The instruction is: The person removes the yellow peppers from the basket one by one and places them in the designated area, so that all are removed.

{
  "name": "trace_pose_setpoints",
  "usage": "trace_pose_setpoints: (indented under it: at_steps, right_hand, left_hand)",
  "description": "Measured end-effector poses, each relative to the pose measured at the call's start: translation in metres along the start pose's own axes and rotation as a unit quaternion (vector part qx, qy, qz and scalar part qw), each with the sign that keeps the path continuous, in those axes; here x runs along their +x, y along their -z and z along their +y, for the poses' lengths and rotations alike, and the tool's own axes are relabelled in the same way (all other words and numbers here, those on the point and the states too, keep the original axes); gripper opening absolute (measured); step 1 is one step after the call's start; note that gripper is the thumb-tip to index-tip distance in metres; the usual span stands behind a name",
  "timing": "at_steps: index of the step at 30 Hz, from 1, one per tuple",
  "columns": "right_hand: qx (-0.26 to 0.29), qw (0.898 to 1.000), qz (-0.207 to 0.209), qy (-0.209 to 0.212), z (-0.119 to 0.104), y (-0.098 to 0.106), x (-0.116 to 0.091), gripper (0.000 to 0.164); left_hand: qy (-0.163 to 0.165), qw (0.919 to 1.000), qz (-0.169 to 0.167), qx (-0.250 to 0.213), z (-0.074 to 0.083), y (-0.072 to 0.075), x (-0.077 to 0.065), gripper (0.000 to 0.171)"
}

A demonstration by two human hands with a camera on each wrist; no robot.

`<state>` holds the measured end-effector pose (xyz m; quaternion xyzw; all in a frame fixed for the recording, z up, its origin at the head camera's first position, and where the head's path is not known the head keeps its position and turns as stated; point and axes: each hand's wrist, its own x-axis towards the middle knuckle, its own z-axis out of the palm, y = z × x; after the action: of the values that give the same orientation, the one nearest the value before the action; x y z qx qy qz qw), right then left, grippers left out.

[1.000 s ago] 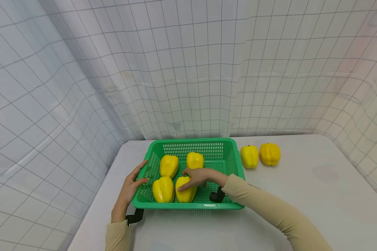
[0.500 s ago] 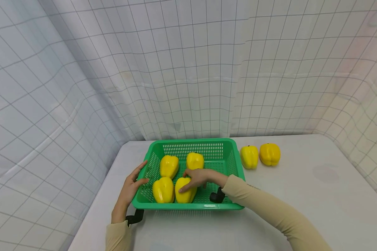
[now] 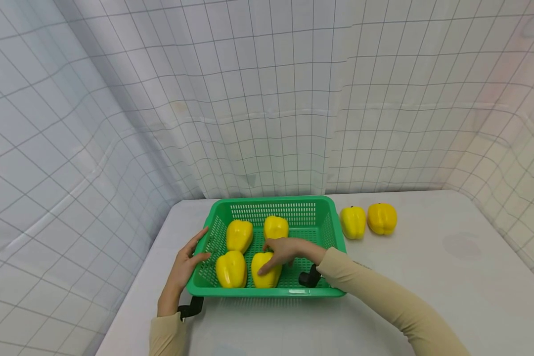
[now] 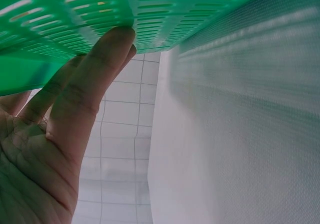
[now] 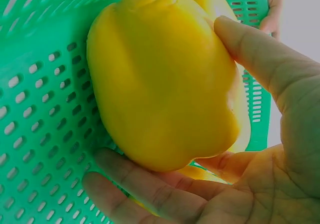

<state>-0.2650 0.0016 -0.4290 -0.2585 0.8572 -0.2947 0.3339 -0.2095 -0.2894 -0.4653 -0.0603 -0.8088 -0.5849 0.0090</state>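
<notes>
1. Pepper (image 3: 269,279), yellow, held between thumb and fingers of the right grip (image 3: 286,250), inside a green basket (image 3: 289,292).
2. Another pepper (image 3: 276,226) lies just beyond that grip; two companion peppers (image 3: 231,270) sit to its left.
3. The left grip (image 3: 183,269), wide, touches the basket's left side.
4. Two loose peppers (image 3: 353,222) rest on the white table (image 3: 427,277), beyond and right of the right grip.

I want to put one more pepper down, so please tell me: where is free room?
Free: the table right of the outer peppers; the table before the basket; the basket's back right corner. Crowded: the basket's left and middle, with four inner peppers and the right hand; the left hand holds its left rim.
</notes>
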Motion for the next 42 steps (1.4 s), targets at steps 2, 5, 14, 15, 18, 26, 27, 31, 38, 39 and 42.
trace_pose_setpoints:
  at_steps: [2,5,14,15,18,26,27,31,38,39,42]
  right_hand:
    - [0.0,1.0,0.002,0.001,0.001,0.001,-0.001,0.07]
    - [0.002,1.0,0.005,0.006,0.001,0.002,-0.002,0.069]
    - [0.017,1.0,0.019,0.015,-0.001,0.011,-0.007,0.068]
    - [0.02,1.0,0.018,0.015,-0.002,0.012,-0.007,0.068]
    - [0.027,0.999,0.018,0.017,-0.002,0.014,-0.008,0.069]
    - [0.041,0.998,0.033,0.024,-0.004,0.016,-0.013,0.071]
    - [0.044,0.998,0.035,0.026,-0.005,0.017,-0.014,0.071]
    - [0.061,0.996,0.046,0.035,-0.006,0.018,-0.016,0.071]
    - [0.084,0.993,0.068,0.049,-0.007,0.022,-0.019,0.076]
    - [0.086,0.992,0.071,0.052,-0.007,0.022,-0.02,0.077]
    - [0.089,0.991,0.078,0.058,-0.009,0.024,-0.023,0.076]
  left_hand:
    - [0.001,1.0,-0.001,0.0,0.0,0.0,0.0,0.064]
    - [0.001,1.0,-0.001,0.001,-0.001,0.0,0.001,0.064]
    - [0.002,1.0,-0.001,-0.008,-0.001,0.0,0.0,0.063]
    - [0.004,1.0,-0.001,-0.007,-0.001,0.0,0.0,0.064]
    - [0.009,0.9999,-0.002,-0.008,-0.001,0.001,0.001,0.064]
    - [0.008,0.9999,-0.006,-0.01,0.0,0.001,0.001,0.064]
    - [0.007,0.9999,-0.006,-0.01,0.0,0.001,0.001,0.064]
    - [-0.002,0.9999,-0.004,-0.01,-0.001,0.0,0.001,0.064]
    - [-0.005,1.0,-0.002,-0.006,-0.003,0.001,0.001,0.064]
    - [-0.005,1.0,-0.002,-0.005,-0.003,0.001,0.001,0.064]
    - [-0.006,1.0,-0.002,-0.003,-0.003,0.001,0.001,0.064]
